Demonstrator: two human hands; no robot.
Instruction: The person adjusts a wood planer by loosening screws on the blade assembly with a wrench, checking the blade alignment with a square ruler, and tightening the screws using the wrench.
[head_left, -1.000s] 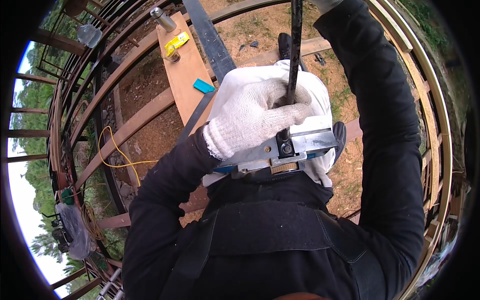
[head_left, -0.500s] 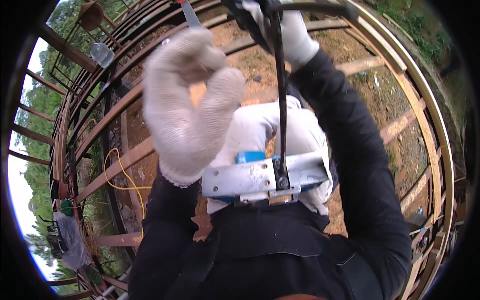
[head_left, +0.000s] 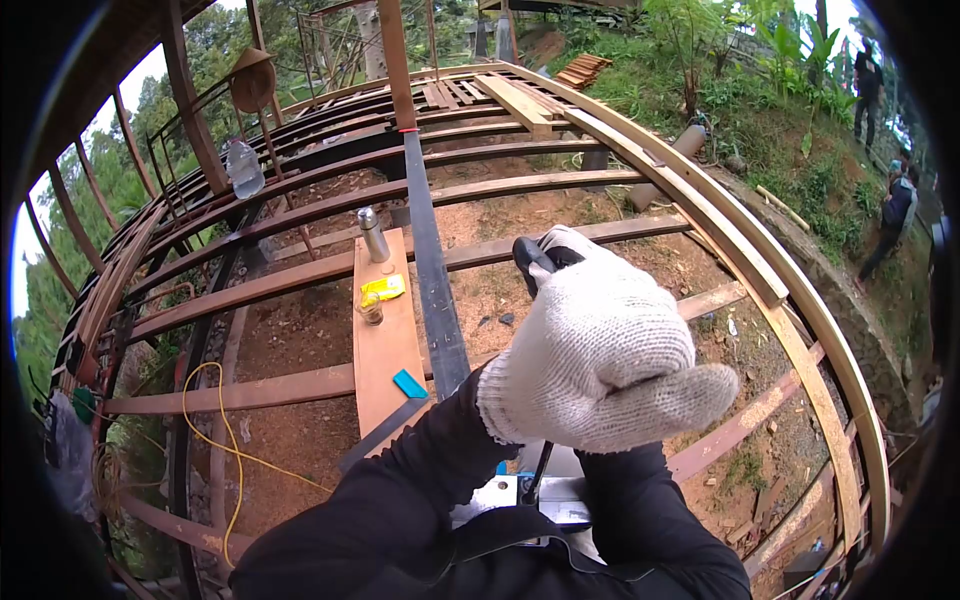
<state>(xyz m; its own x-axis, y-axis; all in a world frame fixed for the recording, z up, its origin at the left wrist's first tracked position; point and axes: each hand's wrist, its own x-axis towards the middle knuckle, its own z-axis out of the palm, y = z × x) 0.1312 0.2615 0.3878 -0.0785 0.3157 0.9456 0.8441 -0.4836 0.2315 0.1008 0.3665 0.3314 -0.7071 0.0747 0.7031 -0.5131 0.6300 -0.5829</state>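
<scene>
My left hand (head_left: pixel 610 350), in a white knitted glove, is closed in the middle of the view, its fingers curled; whatever may be inside is hidden. Just behind it, my right hand (head_left: pixel 568 240), gloved too, is closed round a black handle (head_left: pixel 530 262) and largely covered by my left. Below my hands a dark rod (head_left: pixel 541 468) runs down to a metal bracket (head_left: pixel 495 494) at my lap, which my sleeves partly cover.
A plank (head_left: pixel 385 340) at the left bears a steel flask (head_left: pixel 373 236), a yellow packet (head_left: pixel 383 290), a glass (head_left: pixel 371 308) and a turquoise piece (head_left: pixel 409 384). Wooden joists cross over bare soil. A yellow cord (head_left: pixel 238 455) lies left. People (head_left: pixel 895 210) stand at the far right.
The view has tilted up, showing more of the frame and the plank. My left hand has crossed rightward in front of my right hand, which it now largely hides.
</scene>
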